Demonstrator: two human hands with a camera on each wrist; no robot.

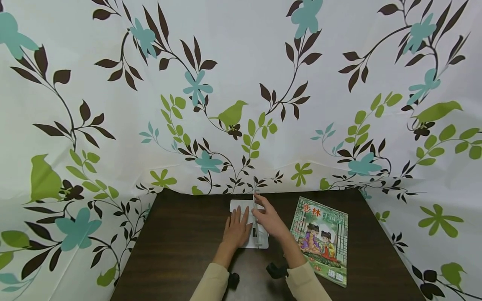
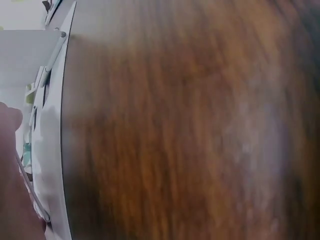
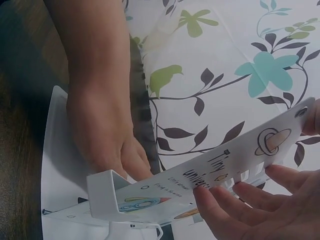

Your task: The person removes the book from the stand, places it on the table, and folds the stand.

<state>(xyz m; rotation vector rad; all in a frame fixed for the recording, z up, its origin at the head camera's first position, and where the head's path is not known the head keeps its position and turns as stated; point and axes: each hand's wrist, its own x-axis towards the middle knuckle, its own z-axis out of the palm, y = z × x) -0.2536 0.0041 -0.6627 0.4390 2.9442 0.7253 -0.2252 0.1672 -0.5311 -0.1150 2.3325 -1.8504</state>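
A white hinged stand point(image 1: 236, 204), which looks like a book stand, lies on the table in the head view. My left hand point(image 1: 236, 229) rests on its flat base with the fingers stretched forward. Its raised panel point(image 3: 220, 167), printed with "Tiny universe" and a planet, tilts up in the right wrist view. My right hand point(image 1: 270, 217) holds this panel, thumb at the far end and fingers along the edge. In the left wrist view, the white base's edge point(image 2: 56, 150) and a bit of my left hand point(image 2: 12, 125) show at the left side.
A colourful magazine point(image 1: 321, 238) lies on the dark wooden table point(image 1: 180, 242), right of my right forearm. A white cloth point(image 1: 241, 75) with leaves, birds and flowers hangs behind the table and along both sides. Black straps point(image 1: 276, 271) sit at the wrists.
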